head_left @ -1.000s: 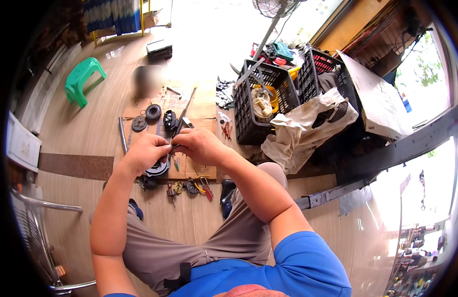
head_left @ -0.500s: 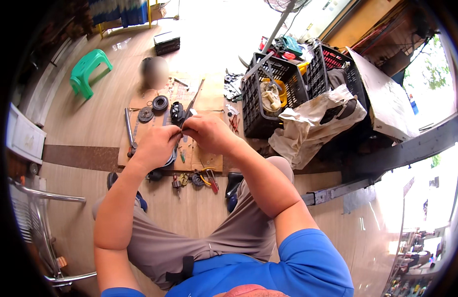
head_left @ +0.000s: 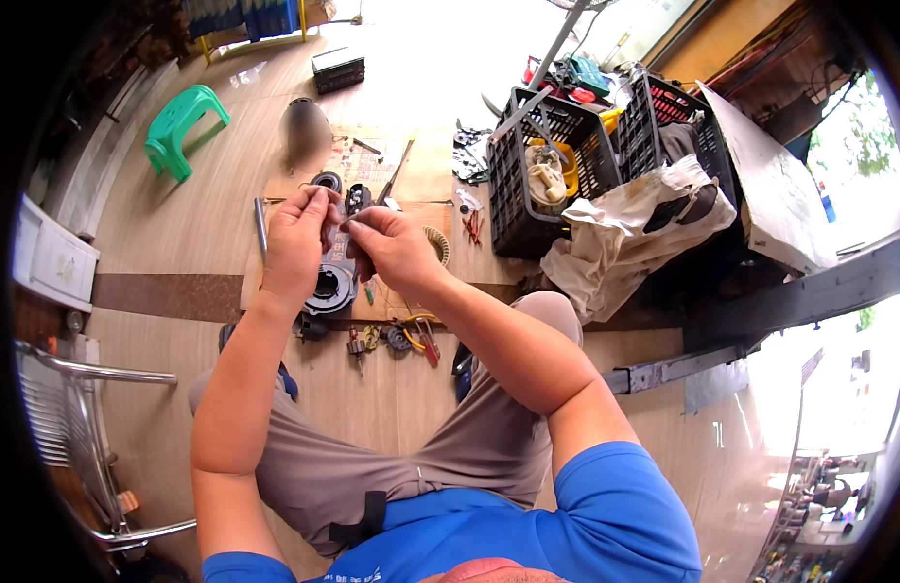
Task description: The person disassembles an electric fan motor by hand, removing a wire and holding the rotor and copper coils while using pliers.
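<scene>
Over a cardboard sheet (head_left: 426,189) on the floor, my left hand (head_left: 299,243) and my right hand (head_left: 392,248) face each other a short way apart. Each is closed in a pinch at thumb and fingertips. Whatever they grip is too small or hidden to name. Below the left fingers lies a round grey metal housing (head_left: 345,293) with a dark centre. A ribbed ring (head_left: 438,241) shows just past my right hand. Beyond the fingertips are a black part (head_left: 358,197), a dark round part (head_left: 326,181) and a long thin rod (head_left: 401,165) with a yellowish tip.
Nearer my feet lie a small motor rotor (head_left: 357,348) and a red-handled tool (head_left: 429,345). Black crates (head_left: 508,209) stand at the right, with a pale cloth (head_left: 605,243) draped beside them. A green stool (head_left: 183,126) is at far left, a metal chair (head_left: 110,374) at near left.
My hands have parted slightly, the left one rising away from me. The grey housing and the ribbed ring now show more fully. The whole view has shifted a little.
</scene>
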The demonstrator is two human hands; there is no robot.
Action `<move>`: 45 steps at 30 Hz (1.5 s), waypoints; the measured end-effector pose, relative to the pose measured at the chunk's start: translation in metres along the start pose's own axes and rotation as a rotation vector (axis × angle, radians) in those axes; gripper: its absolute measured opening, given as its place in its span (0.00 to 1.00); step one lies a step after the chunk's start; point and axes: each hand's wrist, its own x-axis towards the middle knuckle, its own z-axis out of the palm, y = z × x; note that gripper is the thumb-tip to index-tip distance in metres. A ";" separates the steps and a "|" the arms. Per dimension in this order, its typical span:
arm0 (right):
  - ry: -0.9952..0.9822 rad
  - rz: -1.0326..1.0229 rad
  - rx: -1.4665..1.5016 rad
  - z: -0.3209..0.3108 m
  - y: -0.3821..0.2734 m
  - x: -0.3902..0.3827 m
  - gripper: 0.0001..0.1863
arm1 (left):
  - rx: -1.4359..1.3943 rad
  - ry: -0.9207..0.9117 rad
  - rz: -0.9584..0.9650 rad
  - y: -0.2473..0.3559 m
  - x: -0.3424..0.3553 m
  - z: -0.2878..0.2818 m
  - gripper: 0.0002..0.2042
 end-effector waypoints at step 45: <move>-0.298 -0.485 -1.201 -0.006 -0.004 -0.006 0.07 | 0.005 0.179 -0.204 0.010 0.002 0.000 0.15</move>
